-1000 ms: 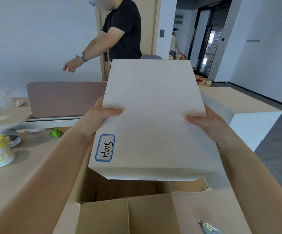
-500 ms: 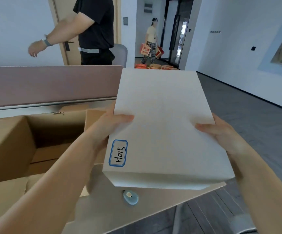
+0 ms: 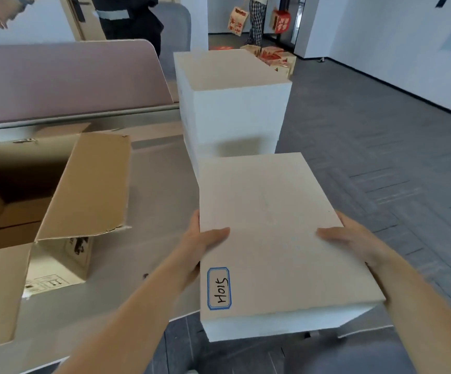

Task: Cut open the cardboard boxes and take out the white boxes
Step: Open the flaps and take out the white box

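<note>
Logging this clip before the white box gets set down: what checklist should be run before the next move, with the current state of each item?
1. Left hand grips the white box, thumb on top: ok.
2. Right hand grips the opposite side: ok.
3. Box clear of the open cardboard box: ok.
4. Top of the stack of white boxes free to take another: ok.
5. Box fully supported by the table: not ok, its near corner overhangs the edge.
6. More white boxes left inside the cardboard box: cannot tell.
</note>
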### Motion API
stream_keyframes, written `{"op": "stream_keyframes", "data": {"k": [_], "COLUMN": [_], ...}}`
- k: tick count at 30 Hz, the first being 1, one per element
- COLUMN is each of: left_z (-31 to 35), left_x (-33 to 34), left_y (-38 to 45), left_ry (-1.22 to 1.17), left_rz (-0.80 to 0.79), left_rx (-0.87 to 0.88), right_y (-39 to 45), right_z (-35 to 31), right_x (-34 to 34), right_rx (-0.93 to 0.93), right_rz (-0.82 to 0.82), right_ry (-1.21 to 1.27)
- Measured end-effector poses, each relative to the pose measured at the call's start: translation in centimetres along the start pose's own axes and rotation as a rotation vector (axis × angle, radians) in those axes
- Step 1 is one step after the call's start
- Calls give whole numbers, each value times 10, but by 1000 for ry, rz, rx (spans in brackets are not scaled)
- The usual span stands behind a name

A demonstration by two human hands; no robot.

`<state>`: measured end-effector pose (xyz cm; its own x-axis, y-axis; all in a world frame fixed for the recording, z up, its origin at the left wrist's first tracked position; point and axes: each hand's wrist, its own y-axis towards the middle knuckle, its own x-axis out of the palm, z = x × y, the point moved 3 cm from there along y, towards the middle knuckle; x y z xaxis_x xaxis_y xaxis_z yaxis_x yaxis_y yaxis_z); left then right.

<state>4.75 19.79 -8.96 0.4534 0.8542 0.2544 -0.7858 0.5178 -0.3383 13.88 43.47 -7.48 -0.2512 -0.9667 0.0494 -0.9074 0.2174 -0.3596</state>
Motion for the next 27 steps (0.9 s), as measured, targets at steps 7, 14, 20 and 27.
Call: {"op": "stream_keyframes", "data": {"k": [7,14,20,27], "left_z": [-11,-8,-9,-12], "left_x": [7,13,14,21], "left_y": [41,70,82,82], "left_ry": [-16,-69,-56,-28], "left_rz": [122,161,180,224], "left_rx": [-1,-1,18,59], "right_y": [46,82,95,98], "right_z": [6,-10,-13,-24], "right_x": [-16,-32,-36,-35], "right_rx": [99,129,130,38], "right_rz": [17,43,62,200], "right_ry": [-19,-141,-196,-487]}}
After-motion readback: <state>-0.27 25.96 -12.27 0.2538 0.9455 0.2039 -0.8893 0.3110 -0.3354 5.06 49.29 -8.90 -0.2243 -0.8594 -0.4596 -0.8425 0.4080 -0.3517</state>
